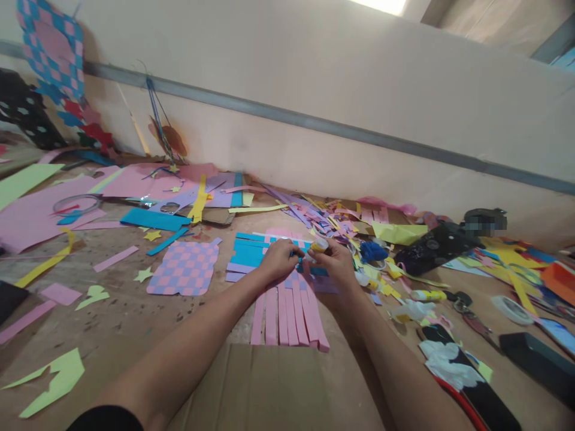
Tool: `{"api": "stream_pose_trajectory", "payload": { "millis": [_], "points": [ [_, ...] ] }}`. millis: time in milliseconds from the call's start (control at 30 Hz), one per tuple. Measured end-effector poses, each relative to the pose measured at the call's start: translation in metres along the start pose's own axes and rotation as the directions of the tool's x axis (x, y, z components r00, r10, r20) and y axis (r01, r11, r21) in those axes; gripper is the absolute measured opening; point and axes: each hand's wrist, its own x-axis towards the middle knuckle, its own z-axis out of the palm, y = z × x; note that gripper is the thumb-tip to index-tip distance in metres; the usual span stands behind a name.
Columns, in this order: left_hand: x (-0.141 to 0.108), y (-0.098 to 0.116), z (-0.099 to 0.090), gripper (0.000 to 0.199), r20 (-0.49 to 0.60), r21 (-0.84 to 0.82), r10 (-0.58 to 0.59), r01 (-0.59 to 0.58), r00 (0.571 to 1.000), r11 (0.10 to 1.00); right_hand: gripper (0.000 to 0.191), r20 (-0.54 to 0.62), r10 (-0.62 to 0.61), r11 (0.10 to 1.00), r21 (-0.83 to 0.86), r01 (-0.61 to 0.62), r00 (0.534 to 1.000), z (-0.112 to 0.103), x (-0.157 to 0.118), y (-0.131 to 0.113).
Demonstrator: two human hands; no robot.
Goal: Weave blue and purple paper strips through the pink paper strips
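Note:
A half-woven paper mat of pink strips (294, 317) crossed by blue strips (249, 251) and purple strips lies in front of me. My left hand (282, 261) rests on its upper part, fingertips pinched on a blue paper strip. Beside it, my right hand (336, 262) grips a small white and yellow glue bottle (319, 245), tilted over the weave. The fingertips of both hands almost meet, and they partly hide the strips there. Left of the mat lies a finished pink and purple checkered piece (183, 268).
A cardboard sheet (260, 389) lies nearest me. Paper scraps (330, 218) heap up behind the mat. To the right are another glue bottle (412, 311), a tape roll (512, 310) and a black case (536, 365). A wall (287, 143) bounds the back.

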Motion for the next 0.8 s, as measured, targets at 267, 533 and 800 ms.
{"api": "stream_pose_trajectory", "payload": {
  "millis": [267,533,800],
  "points": [
    [0.0009,-0.0003,0.0003,0.036,-0.011,-0.004,0.004,-0.004,1.0,1.0,0.036,-0.013,-0.001,1.0,-0.02,0.0,1.0,0.002,-0.0005,-0.0028],
    [0.0006,-0.0015,0.0014,0.037,-0.017,-0.008,0.006,-0.006,1.0,1.0,0.035,0.019,-0.011,1.0,-0.015,0.011,1.0,-0.001,0.0015,0.0014],
    [0.0018,-0.0034,0.0034,0.035,-0.02,-0.02,0.01,-0.011,1.0,1.0,0.035,0.016,-0.01,1.0,-0.01,0.01,1.0,0.0014,0.0008,-0.0038]
  ]
}}
